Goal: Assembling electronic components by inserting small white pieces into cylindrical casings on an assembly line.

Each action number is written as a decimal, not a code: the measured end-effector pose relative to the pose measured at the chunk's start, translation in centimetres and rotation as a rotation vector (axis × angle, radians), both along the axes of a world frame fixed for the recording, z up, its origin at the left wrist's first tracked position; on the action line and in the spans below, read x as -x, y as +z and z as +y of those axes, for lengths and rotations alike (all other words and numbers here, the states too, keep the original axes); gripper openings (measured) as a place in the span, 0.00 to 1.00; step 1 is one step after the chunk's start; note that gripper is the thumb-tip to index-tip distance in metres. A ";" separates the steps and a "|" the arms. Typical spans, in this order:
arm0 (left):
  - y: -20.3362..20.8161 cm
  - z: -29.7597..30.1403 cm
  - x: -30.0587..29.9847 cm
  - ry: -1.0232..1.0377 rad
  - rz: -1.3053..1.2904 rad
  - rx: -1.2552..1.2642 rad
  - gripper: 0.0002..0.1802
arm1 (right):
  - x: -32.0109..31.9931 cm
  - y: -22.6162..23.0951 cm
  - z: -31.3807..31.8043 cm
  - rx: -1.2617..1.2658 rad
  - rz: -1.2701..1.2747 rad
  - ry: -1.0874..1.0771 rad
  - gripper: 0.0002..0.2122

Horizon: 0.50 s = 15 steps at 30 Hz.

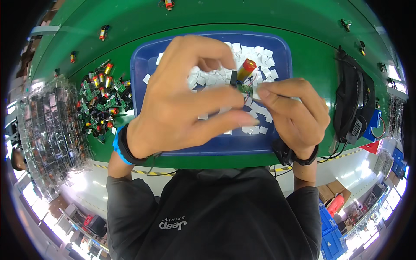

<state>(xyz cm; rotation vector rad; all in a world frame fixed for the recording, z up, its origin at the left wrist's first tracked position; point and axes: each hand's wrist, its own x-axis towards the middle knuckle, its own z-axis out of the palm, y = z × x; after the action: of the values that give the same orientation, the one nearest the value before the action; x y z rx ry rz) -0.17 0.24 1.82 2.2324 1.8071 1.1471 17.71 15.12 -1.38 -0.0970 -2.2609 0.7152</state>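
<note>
right fingers (266,92) pinched on white square (255,90) against battery assembly (247,69), over blue bin (283,54); left fingers (219,99) parted beside it, can't tell if they're gripping.

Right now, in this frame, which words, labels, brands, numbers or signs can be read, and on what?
Black shirt: pale lettering on the front, upside down in this view; readable, but not copied here.
Red-and-yellow cylinder: no text can be made out.
White pieces in the blue tray: no print can be made out.
Green circuit boards: any markings are too small to read.
</note>
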 end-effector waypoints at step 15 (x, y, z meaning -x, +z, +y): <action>-0.8 0.1 0.7 0.060 -1.123 0.713 0.14 | 0.4 0.2 -0.2 -0.078 -0.145 0.034 0.08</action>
<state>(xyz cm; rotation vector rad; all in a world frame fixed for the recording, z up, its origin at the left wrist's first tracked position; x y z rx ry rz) -0.83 0.32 1.01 0.8273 1.3941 1.1233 17.28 14.91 -1.15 -0.0755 -2.4316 0.6552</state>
